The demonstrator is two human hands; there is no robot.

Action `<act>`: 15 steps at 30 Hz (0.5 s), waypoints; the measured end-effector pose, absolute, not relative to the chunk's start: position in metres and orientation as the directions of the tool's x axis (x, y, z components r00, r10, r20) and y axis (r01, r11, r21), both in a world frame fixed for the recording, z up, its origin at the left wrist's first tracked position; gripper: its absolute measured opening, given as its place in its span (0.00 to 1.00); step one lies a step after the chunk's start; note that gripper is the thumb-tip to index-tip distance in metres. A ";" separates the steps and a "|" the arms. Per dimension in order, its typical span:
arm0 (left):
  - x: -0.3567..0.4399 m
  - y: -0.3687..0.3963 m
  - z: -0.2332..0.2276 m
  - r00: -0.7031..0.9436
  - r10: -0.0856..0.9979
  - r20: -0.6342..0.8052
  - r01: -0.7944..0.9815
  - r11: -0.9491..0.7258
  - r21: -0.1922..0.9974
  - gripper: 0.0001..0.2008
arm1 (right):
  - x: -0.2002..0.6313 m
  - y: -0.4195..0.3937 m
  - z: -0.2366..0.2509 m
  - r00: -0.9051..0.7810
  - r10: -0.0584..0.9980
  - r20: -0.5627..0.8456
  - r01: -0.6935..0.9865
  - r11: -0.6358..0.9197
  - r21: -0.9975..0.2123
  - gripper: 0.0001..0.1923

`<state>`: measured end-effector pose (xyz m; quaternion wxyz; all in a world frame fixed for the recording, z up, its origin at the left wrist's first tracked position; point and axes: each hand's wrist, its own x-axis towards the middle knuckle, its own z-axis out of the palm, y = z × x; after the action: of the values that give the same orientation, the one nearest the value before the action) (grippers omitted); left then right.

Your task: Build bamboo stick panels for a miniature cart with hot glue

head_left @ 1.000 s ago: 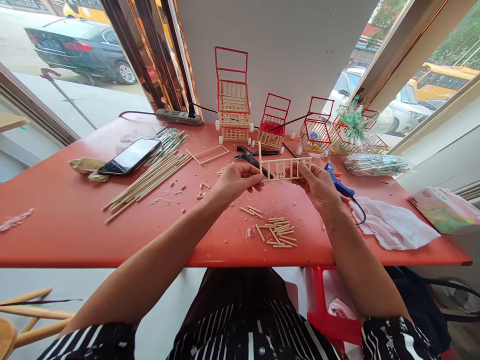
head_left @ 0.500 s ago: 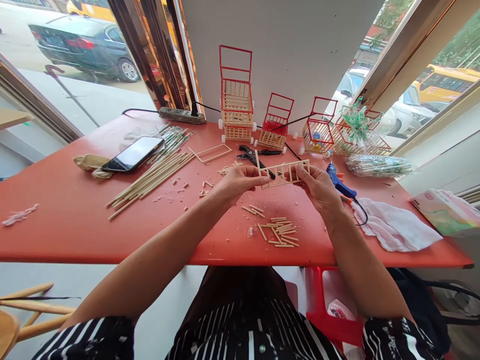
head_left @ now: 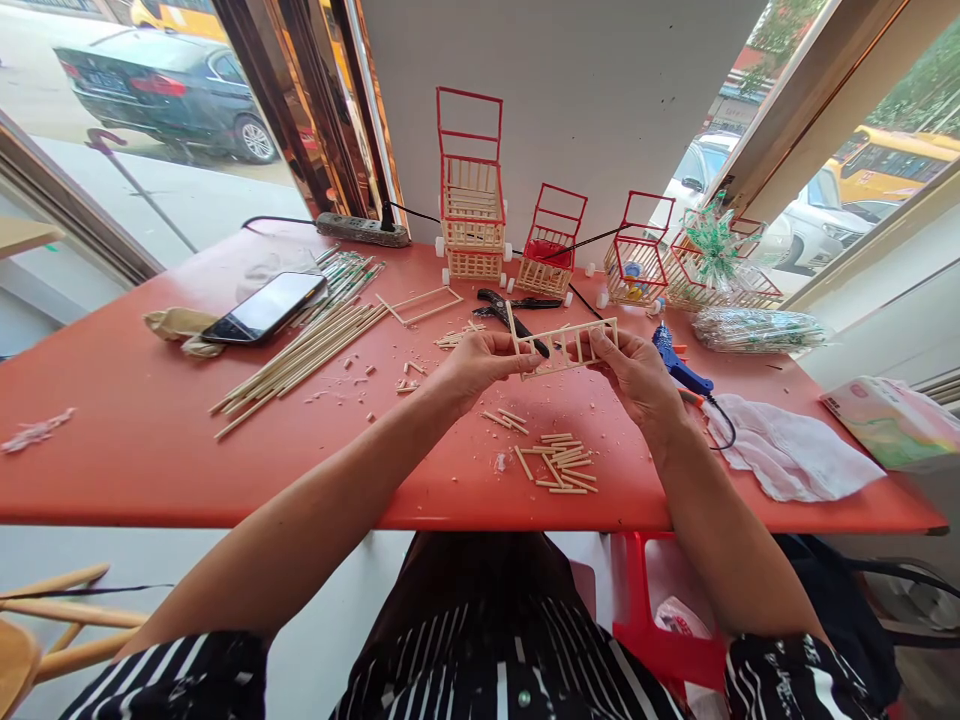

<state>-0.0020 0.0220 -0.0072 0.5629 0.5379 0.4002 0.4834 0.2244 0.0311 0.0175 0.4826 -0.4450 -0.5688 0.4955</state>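
Between my two hands is a small ladder-like frame of thin wooden sticks [head_left: 566, 346], raised above the table. My left hand [head_left: 487, 366] pinches its left end, where one longer stick juts upward. The right end is gripped by my right hand [head_left: 626, 365], thumb in front and fingers behind. Below the frame lies a loose pile of short cut sticks [head_left: 566, 465], with a few more sticks [head_left: 506, 420] to its left. A black-handled tool [head_left: 510, 318] lies behind the frame, partly covered by it.
Small stick-built carts [head_left: 472, 215] line the table's back. A blue glue gun [head_left: 679, 365] and white cloth [head_left: 795, 450] lie right. Long sticks [head_left: 307, 365], a phone [head_left: 264, 308] and a rectangular stick frame [head_left: 420, 305] lie left. A power strip [head_left: 363, 230] sits behind.
Both hands keep hold of the frame in nearly the same place. The upright stick at its left end leans slightly further left.
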 end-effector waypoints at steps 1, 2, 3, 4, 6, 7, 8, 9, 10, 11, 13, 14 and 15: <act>-0.002 0.022 -0.007 0.204 0.977 0.065 -0.114 -0.042 0.993 0.19 | 0.225 0.031 0.017 -0.138 0.984 0.111 0.029 0.116 -0.993 0.29; -0.002 0.022 -0.007 0.194 0.979 0.061 -0.114 -0.039 0.993 0.19 | 0.225 0.031 0.017 -0.139 0.984 0.115 0.030 0.120 -0.992 0.29; -0.001 0.022 -0.007 0.185 0.981 0.058 -0.111 -0.037 0.993 0.19 | 0.225 0.031 0.017 -0.140 0.983 0.120 0.032 0.125 -0.992 0.28; -0.001 0.022 -0.007 0.179 0.982 0.057 -0.108 -0.038 0.993 0.19 | 0.224 0.030 0.017 -0.139 0.982 0.124 0.032 0.130 -0.991 0.28; -0.001 0.021 -0.006 0.177 0.982 0.059 -0.100 -0.042 0.994 0.19 | 0.224 0.030 0.018 -0.136 0.982 0.133 0.031 0.138 -0.990 0.28; -0.001 0.021 -0.006 0.181 0.982 0.061 -0.096 -0.044 0.994 0.19 | 0.223 0.029 0.018 -0.136 0.982 0.134 0.028 0.139 -0.990 0.28; -0.002 0.021 -0.006 0.186 0.980 0.063 -0.094 -0.046 0.995 0.19 | 0.223 0.029 0.018 -0.137 0.981 0.135 0.023 0.139 -0.990 0.28; -0.002 0.020 -0.005 0.192 0.979 0.066 -0.092 -0.049 0.995 0.19 | 0.222 0.029 0.019 -0.138 0.981 0.134 0.017 0.138 -0.990 0.28; -0.002 0.020 -0.005 0.197 0.978 0.069 -0.092 -0.052 0.994 0.19 | 0.222 0.028 0.019 -0.139 0.981 0.133 0.011 0.136 -0.991 0.28; -0.002 0.020 -0.004 0.202 0.977 0.071 -0.092 -0.054 0.994 0.18 | 0.221 0.028 0.019 -0.138 0.982 0.132 0.005 0.134 -0.991 0.28; -0.002 0.019 -0.002 0.205 0.976 0.073 -0.089 -0.056 0.994 0.18 | 0.221 0.028 0.020 -0.135 0.983 0.128 -0.003 0.128 -0.992 0.28; -0.002 0.019 -0.002 0.205 0.976 0.073 -0.084 -0.057 0.995 0.18 | 0.221 0.028 0.020 -0.132 0.983 0.124 -0.006 0.124 -0.992 0.28; -0.002 0.018 -0.001 0.203 0.976 0.072 -0.078 -0.058 0.995 0.18 | 0.221 0.028 0.020 -0.130 0.984 0.120 -0.007 0.120 -0.993 0.28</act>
<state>-0.0015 0.0185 -0.0013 0.5501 0.5468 0.4106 0.4794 0.2208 0.0278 0.0202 0.4955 -0.4354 -0.5609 0.5002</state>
